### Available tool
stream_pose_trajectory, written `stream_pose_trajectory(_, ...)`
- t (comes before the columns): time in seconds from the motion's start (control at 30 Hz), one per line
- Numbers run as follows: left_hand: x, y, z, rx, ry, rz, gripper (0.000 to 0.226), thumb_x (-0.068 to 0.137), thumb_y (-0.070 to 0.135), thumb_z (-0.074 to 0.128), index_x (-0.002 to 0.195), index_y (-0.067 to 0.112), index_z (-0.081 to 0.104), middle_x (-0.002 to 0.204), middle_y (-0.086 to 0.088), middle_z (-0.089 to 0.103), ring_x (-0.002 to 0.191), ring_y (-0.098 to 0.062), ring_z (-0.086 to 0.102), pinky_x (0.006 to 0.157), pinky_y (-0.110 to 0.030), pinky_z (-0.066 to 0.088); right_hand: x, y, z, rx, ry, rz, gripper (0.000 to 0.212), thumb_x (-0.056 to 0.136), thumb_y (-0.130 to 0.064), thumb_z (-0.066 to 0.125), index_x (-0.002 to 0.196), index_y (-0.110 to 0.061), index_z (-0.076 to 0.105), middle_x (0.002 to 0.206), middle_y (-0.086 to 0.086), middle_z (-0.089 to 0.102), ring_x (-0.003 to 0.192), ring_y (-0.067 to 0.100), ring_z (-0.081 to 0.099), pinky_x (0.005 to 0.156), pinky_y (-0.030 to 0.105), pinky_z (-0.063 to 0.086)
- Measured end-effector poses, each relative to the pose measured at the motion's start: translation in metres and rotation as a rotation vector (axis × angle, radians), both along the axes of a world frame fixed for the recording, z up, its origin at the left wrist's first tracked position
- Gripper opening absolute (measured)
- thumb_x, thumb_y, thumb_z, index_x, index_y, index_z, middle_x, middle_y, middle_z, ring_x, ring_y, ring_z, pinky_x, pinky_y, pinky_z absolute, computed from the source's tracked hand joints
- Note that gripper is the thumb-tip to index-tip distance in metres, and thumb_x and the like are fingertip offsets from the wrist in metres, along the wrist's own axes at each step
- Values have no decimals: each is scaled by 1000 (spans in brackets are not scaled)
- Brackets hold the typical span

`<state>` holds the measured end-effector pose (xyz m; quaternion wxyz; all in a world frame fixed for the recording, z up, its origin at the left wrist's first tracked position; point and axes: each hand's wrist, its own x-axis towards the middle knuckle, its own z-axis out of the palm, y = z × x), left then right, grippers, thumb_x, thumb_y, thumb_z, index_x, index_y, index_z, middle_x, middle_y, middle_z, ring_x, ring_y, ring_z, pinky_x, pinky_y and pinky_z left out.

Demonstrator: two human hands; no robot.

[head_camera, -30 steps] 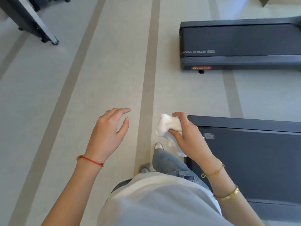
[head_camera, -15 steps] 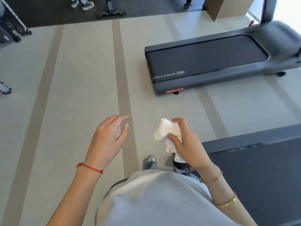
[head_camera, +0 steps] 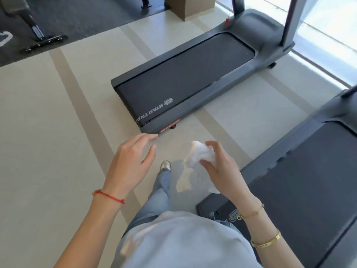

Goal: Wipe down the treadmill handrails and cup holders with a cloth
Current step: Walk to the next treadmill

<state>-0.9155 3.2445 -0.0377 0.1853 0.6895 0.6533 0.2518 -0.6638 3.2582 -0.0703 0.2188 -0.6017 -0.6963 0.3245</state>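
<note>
My right hand [head_camera: 222, 171] grips a crumpled white cloth [head_camera: 200, 156] in front of my body, above the floor. My left hand [head_camera: 131, 163] hovers beside it with relaxed fingers and holds nothing. A dark treadmill [head_camera: 185, 82] lies ahead on the floor, its uprights [head_camera: 289, 18] rising at the top right. A second treadmill [head_camera: 301, 180] runs along my right side, its rear corner just under my right wrist. Handrails and cup holders are out of view.
Beige floor with darker stripes surrounds me. My shoe [head_camera: 165, 165] steps between the two treadmills. A brown box [head_camera: 190, 5] stands at the far end. Black gym equipment bases [head_camera: 40, 38] sit on a dark mat at the top left. A bright window strip runs along the right.
The view has swung right and up, bringing the far treadmill's front and uprights into sight. Both hands keep their pose; the cloth stays in my right hand. I have stepped forward.
</note>
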Motion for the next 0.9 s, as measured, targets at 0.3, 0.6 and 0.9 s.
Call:
stream_pose_trajectory(0.3, 9, 246, 5, 35, 9, -292, 28, 96, 19, 57, 123, 19, 65, 122, 7, 65, 117, -13, 58, 101, -42, 47, 0, 163, 3, 35, 28, -307, 34, 95, -23, 59, 123, -26, 40, 90, -16, 54, 76, 3, 50, 67, 11, 37)
stream_pose_trajectory(0.6, 83, 443, 24, 3, 45, -645, 31, 98, 23, 54, 127, 19, 62, 126, 6, 63, 118, -12, 56, 105, -40, 45, 36, 283, 26, 78, 7, -620, 37, 95, -20, 61, 127, -21, 43, 99, -8, 58, 80, 13, 54, 68, 20, 39)
stream_pose_trajectory(0.9, 226, 569, 16, -3, 11, -906, 32, 98, 21, 54, 128, 15, 63, 126, 3, 65, 119, -14, 58, 107, -36, 45, 132, 372, 19, 73, 20, -873, 38, 95, -21, 61, 128, -23, 43, 105, -3, 59, 88, 14, 56, 75, 24, 46)
